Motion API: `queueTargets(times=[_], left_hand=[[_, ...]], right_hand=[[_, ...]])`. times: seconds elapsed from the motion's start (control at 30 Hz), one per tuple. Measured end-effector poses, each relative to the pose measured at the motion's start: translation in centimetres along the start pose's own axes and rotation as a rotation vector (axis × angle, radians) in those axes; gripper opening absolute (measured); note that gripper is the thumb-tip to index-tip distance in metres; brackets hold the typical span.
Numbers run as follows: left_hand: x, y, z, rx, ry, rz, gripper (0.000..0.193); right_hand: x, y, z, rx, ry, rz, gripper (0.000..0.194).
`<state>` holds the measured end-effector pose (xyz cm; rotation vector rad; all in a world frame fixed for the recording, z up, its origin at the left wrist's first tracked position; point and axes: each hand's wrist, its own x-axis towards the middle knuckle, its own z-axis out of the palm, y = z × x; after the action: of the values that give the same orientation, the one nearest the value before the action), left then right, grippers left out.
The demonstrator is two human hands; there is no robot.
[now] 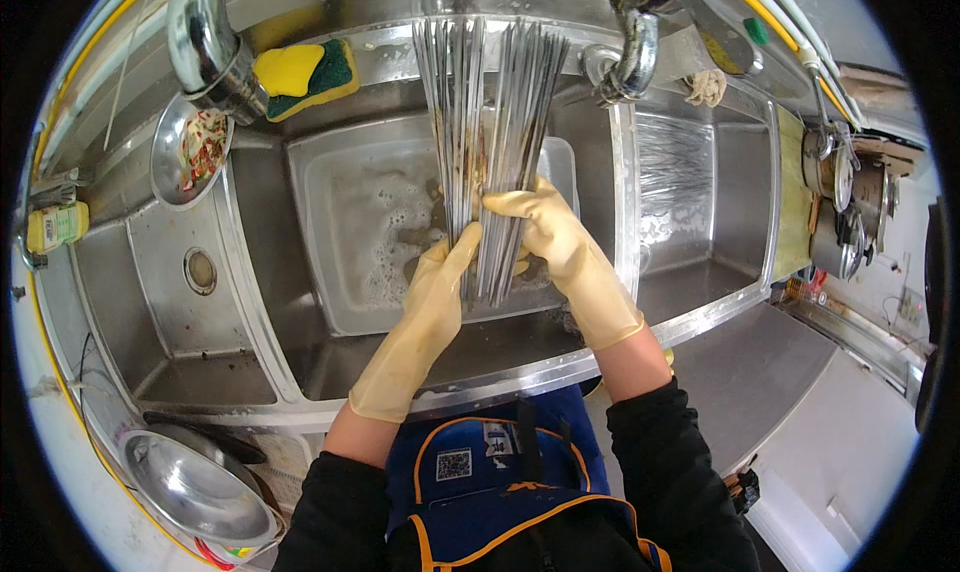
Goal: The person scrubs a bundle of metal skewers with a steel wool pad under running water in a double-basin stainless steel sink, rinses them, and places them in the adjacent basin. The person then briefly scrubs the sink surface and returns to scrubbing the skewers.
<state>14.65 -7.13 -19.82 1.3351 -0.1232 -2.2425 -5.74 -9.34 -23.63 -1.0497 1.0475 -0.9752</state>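
My left hand (pixel 441 276), in a cream rubber glove, grips the near part of a bundle of thin metal skewers (pixel 454 114). A second bundle of metal skewers (pixel 517 122), with brownish stains along some of them, is in my gloved right hand (pixel 551 223). The two bundles lie side by side with a narrow gap between them, pointing away from me. Both are above a translucent plastic tub (pixel 352 219) of cloudy, foamy water. That tub sits in the middle basin of a steel sink (pixel 330 369). My fingers under the bundles are partly hidden.
More skewers (pixel 675 159) lie in the right basin. A metal bowl of food scraps (pixel 202 152) rests at the left basin's back. Sponges (pixel 307 77) sit on the back ledge. Two taps, left (pixel 202 39) and right (pixel 637 62), overhang the sink. Metal basin (pixel 195 489) stands lower left.
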Motion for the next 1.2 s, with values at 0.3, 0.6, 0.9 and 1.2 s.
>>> queueTargets(times=[0.3,0.6,0.9,1.2], left_hand=[[1.0,0.6,1.0,0.062,-0.125,0.003,0.045],[3.0,-1.6,1.2,-0.049,-0.207,-0.047,0.053],[3.0,-1.9,2.0,-0.091,-0.370,-0.069,0.066],[2.4,-1.4,2.4,-0.031,-0.116,0.008,0.037]], right_hand=[[0.5,-3.8,2.0,0.319,0.225,0.320,0.039],[-0.1,-3.9,1.4,0.533,0.299,0.553,0.042],[0.5,-6.2,-0.4,0.135,0.320,0.335,0.051],[1.8,-3.5,0.7,0.361,0.241,0.504,0.029]])
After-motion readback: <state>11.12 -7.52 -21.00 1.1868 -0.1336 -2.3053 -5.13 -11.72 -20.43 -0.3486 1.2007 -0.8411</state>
